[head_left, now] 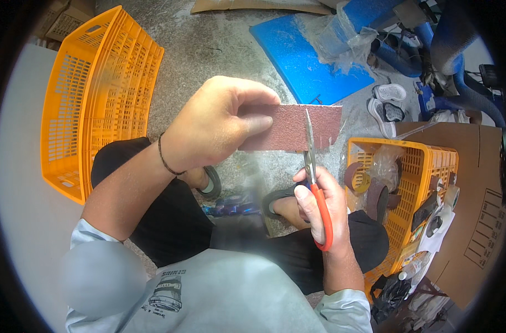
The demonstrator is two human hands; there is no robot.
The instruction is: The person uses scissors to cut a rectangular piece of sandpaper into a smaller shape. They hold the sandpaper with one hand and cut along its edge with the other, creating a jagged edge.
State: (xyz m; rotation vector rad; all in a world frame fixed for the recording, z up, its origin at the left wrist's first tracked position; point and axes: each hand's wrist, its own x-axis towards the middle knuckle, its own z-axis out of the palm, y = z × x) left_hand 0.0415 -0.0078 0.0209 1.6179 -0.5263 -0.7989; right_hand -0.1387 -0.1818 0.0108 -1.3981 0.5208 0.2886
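Pinched between the thumb and fingers of my left hand [222, 125] is a reddish-brown strip of sandpaper [289, 129], held level in front of me. My right hand [325, 205] grips a pair of scissors [322, 219] with red handles, its fingers in and around the loops. The blades point away from me and cross the strip toward its right end. One blade lies over the rough face; the other is mostly hidden behind the sheet. The part of the strip to the right of the blades still hangs level with the rest.
Stacked yellow plastic crates [106, 94] stand at the left. Another yellow crate [397, 205] at the right holds abrasive rolls and plastic bags. Beyond my hands lies a blue board [314, 58], with blue hoses [397, 55] and shoes [389, 105] near it. A cardboard sheet [469, 222] leans far right.
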